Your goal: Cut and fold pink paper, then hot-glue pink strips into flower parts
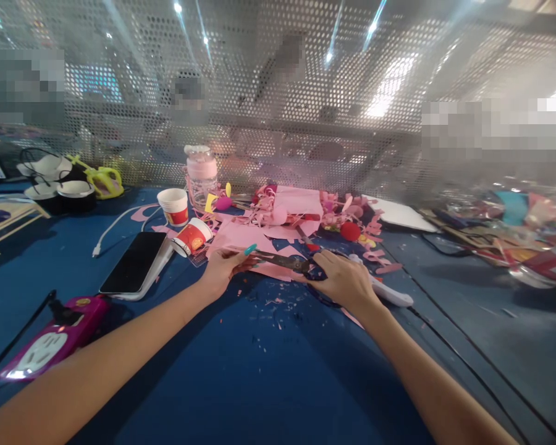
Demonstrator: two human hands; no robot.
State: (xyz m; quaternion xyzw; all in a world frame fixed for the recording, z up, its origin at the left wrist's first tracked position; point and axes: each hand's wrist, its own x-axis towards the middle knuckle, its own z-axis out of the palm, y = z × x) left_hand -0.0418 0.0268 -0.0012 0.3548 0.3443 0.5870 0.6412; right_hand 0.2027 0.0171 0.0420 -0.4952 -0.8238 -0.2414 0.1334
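My right hand (345, 278) is wrapped round the dark handles of a pair of scissors (282, 258), whose blades point left. The blade tips reach my left hand (222, 271), which has blue-green nails and is closed with thumb and fingers in a pinch. Between those fingers is the edge of a piece of pink paper (278, 270), partly hidden behind the blades. Larger pink sheets (238, 236) lie just beyond both hands. Next to my right hand rests a white glue gun (391, 293), partly covered by the hand.
Pink scraps (347, 207), a red pompom (350, 232) and a clear jar (202, 170) stand behind. At left are an upright paper cup (173, 207), a tipped paper cup (192, 237), a phone (134, 262) and a magenta power strip (55, 337). Cords run along the right.
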